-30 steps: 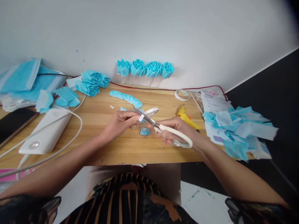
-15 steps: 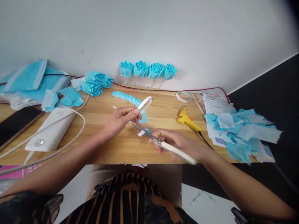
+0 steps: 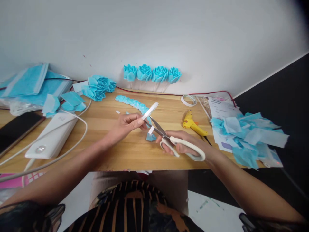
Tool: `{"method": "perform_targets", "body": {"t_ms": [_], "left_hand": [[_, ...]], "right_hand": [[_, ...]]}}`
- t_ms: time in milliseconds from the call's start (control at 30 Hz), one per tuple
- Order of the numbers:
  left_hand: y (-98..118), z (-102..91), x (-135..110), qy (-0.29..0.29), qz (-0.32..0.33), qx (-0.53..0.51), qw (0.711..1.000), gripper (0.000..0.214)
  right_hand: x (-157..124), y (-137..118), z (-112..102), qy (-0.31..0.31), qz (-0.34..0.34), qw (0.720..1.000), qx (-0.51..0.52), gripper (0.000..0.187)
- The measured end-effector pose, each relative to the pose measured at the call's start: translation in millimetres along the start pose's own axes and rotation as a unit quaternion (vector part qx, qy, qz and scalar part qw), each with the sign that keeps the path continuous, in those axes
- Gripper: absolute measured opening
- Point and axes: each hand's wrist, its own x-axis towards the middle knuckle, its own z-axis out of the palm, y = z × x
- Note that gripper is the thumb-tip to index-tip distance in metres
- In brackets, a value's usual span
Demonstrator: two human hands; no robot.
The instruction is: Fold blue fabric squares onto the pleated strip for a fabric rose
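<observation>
My left hand [image 3: 130, 125] is closed, pinching a narrow band of white tape [image 3: 151, 110] that slants up and to the right from the fingertips. Scissors [image 3: 166, 137] with white handles are in my right hand [image 3: 187, 140], thumb and fingers through the loops. Their blades are spread apart, tips close to my left fingertips. A small white piece [image 3: 151, 130] is at the lower blade. Under the hands lies a small blue piece [image 3: 151, 137], and behind them a row of overlapping blue pieces [image 3: 131, 101] curves along the table [image 3: 116, 153].
Blue fabric roses [image 3: 145, 72] lean on the wall, with more [image 3: 98, 87] at left. A tape roll [image 3: 189, 100] and yellow glue gun [image 3: 193, 124] are at right, before a blue scrap pile [image 3: 248, 132]. Masks [image 3: 29, 80], a phone [image 3: 19, 130] and a cabled white power bank [image 3: 51, 135] occupy the left.
The scissors have opened and turned, so both handle loops now show. The tape in my left hand now appears as a flatter band instead of a curved loop.
</observation>
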Motion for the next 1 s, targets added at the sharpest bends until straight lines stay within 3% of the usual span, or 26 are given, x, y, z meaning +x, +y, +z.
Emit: {"method": "perform_targets", "body": {"t_ms": [533, 800, 1000], "left_hand": [[11, 6.3, 2, -0.025, 0.045, 0.003, 0.999, 0.028], [9, 7.8, 1, -0.019, 0.047, -0.006, 0.999, 0.029], [9, 9.9, 0, -0.015, 0.057, -0.015, 0.998, 0.020]], "right_hand": [[6, -3, -2, 0.006, -0.034, 0.999, 0.006, 0.067], [6, -14, 5, 0.032, 0.013, 0.998, 0.054, 0.064], [6, -17, 8, 0.042, 0.003, 0.997, 0.070, 0.062]]}}
